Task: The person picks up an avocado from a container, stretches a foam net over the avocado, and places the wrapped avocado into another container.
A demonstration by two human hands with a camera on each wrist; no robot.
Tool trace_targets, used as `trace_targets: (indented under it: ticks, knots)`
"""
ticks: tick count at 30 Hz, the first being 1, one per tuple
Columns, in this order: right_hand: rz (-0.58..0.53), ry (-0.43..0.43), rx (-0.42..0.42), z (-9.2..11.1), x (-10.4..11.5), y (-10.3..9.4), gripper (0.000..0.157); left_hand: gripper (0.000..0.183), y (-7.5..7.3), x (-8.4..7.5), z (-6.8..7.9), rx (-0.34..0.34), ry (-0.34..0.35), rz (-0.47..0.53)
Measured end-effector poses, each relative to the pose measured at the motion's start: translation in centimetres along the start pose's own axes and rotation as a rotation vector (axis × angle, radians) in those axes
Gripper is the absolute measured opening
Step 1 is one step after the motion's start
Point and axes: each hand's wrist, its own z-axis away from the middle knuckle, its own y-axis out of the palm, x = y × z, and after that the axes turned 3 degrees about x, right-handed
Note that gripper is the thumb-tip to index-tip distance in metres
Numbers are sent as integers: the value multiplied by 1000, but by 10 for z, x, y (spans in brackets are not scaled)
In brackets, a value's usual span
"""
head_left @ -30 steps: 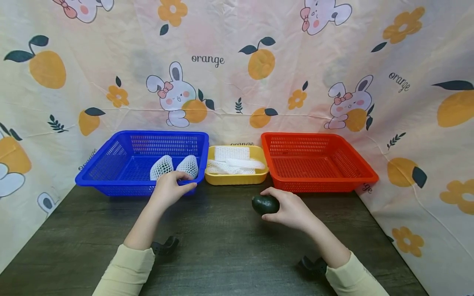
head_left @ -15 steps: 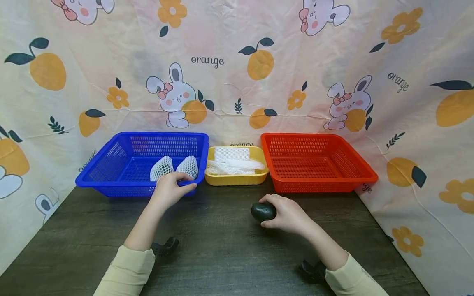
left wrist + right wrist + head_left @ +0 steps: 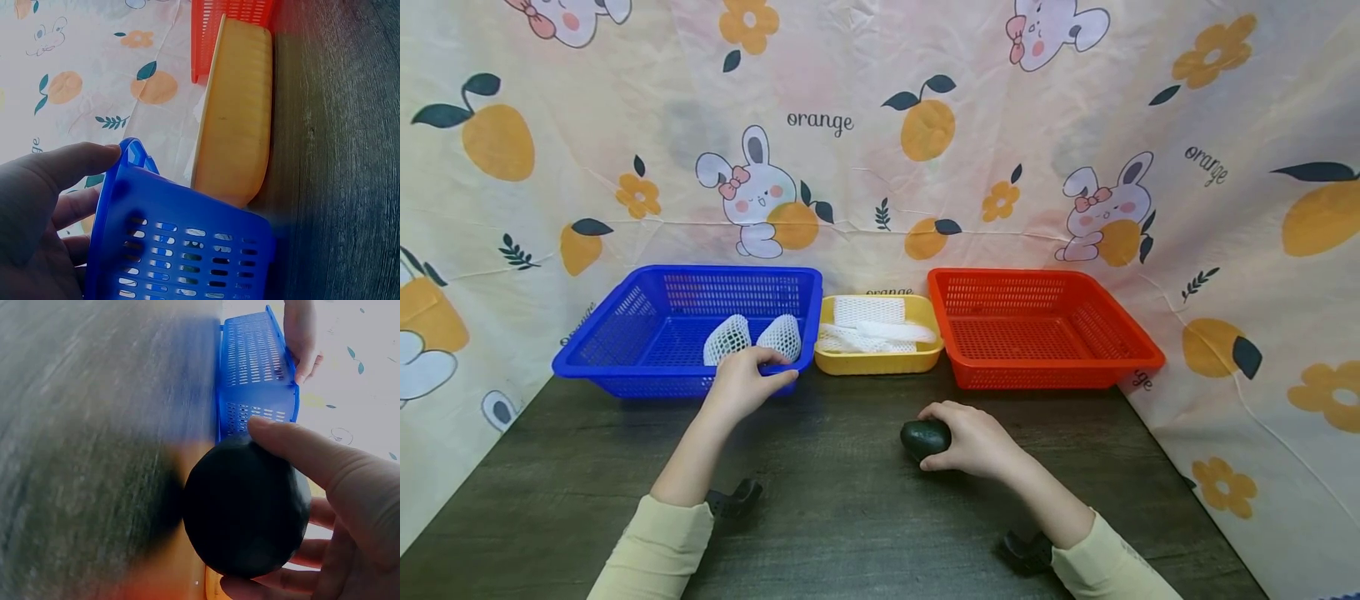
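Note:
My right hand [image 3: 973, 442] grips a dark green avocado [image 3: 925, 439] above the dark wooden table. In the right wrist view the thumb lies along one side of the avocado [image 3: 247, 509], with fingers round the far side. At the front right corner of the blue basket [image 3: 625, 371], my left hand [image 3: 745, 387] pinches the rim. The left wrist view shows its thumb [image 3: 87, 159] on the rim and the fingers behind the basket wall. Inside that basket sit two pieces in white foam nets [image 3: 727, 339], one showing green through the mesh.
A small yellow tray [image 3: 876, 364] with several white foam net sleeves [image 3: 871, 312] stands between the blue basket and a red basket [image 3: 1041, 375]. Behind them hangs a patterned cloth [image 3: 865, 183]. Dark wooden table surface [image 3: 850, 517] lies in front.
My right hand has moved a little left and toward the near side, carrying the avocado. The left hand has stayed on the blue basket's rim.

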Motion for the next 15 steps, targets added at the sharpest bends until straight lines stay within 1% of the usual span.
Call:
trace_targets:
  ticks: [9, 15]
  knots:
    - [2, 15, -7, 0, 2, 1, 53, 27, 0, 0, -1, -5, 0, -5]
    - [13, 18, 6, 1, 3, 0, 60, 26, 0, 0, -1, -5, 0, -4]
